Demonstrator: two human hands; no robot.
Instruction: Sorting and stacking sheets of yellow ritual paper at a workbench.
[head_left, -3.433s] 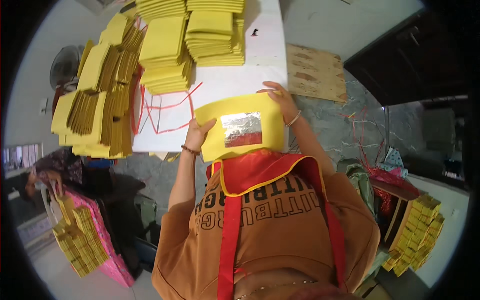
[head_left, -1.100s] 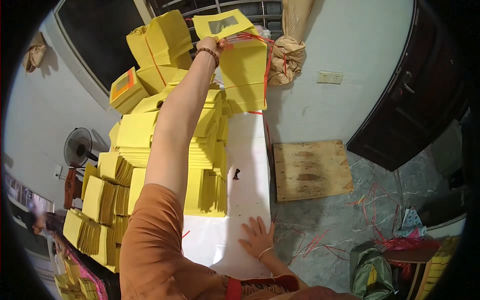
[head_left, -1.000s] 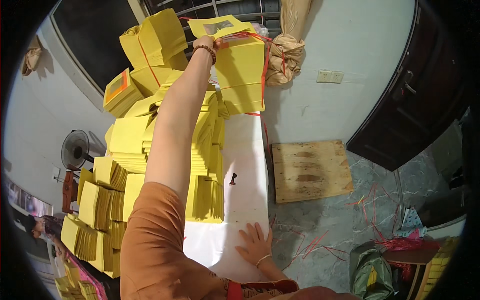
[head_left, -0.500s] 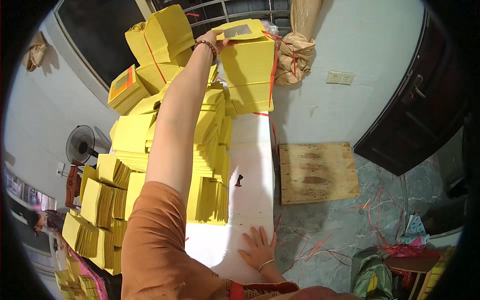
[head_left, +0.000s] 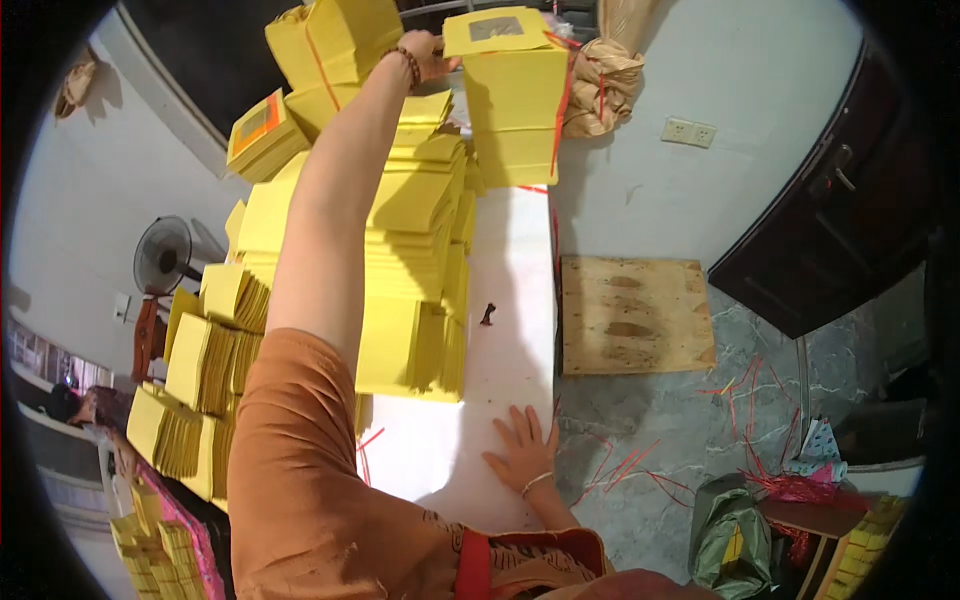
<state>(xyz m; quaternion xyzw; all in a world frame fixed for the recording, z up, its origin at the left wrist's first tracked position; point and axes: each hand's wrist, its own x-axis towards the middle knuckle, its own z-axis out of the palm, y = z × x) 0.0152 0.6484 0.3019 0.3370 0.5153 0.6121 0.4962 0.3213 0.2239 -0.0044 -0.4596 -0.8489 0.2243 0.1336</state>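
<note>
The white table is the biggest thing, going from 6 o'clock up to 12. Its right edge runs almost straight up and down, and past it the grey floor is at 4 o'clock, with red strips on it. Folded yellow piles fill the table's left side, from 8 o'clock to 11. Between them and the right edge is a bare white strip, good open room. The tall yellow stack closes its far end at 12 o'clock. A wooden board is just beside the table at 3 o'clock.

The yellow piece with a grey window lies on top of the tall stack. The left hand, near 11 o'clock, is right by the stack's left side with its fingers bent; I can't tell if they pinch anything. The right hand, between 5 and 6 o'clock, is flat on the table near the edge, fingers spread wide. A small black thing sits on the bare strip.

About a second ago, the left hand held the windowed piece up at a tilt. Now the piece is down. The right hand is still on the table.
</note>
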